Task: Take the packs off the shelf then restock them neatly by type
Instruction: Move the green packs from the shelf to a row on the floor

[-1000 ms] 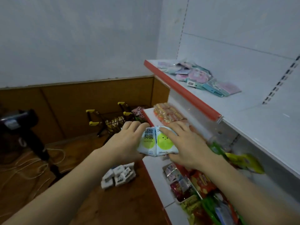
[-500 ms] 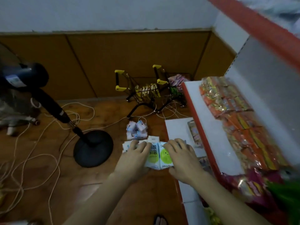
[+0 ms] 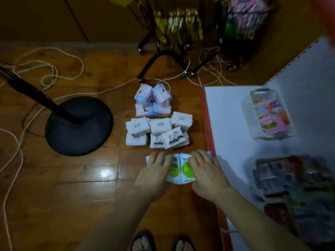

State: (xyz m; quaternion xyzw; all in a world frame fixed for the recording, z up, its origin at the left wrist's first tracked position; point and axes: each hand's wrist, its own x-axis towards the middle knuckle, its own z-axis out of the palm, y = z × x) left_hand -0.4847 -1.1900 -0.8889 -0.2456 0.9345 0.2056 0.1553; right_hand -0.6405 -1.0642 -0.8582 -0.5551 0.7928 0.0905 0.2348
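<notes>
Floor: the brown wooden plank floor (image 3: 59, 192) carries everything taken down so far; a second ago the view faced the shelving, now it looks straight down, so the person has bent to the floor.
Shelf: the white bottom shelf with a red front lip (image 3: 233, 124) runs along the floor's right side, holding a white slotted plastic basket of pink packs (image 3: 266, 115) and, nearer, a blurred tray of dark snack packets (image 3: 293, 180).
Fan base: the round black fan stand base (image 3: 79, 125) sits left of the piles, with pale cords looping round it.
White pile: the white tissue packs with black cartoon drawings (image 3: 159, 132) lie in a loose block beside the shelf's front lip.
Pink pile: the pink-and-blue tissue packs (image 3: 154, 101) are bunched just beyond the white ones.
Green packs: the white packs with green circles (image 3: 179, 169), held at shelf height a second ago, are now down at floor level just in front of the white pile, beginning a third group by type.
Hands: the left hand (image 3: 155, 171) and right hand (image 3: 204, 171) press in on the green packs from both sides, fingers draped over their tops, not yet released.
Task stage: judged as still unloading; restocking has not begun.
</notes>
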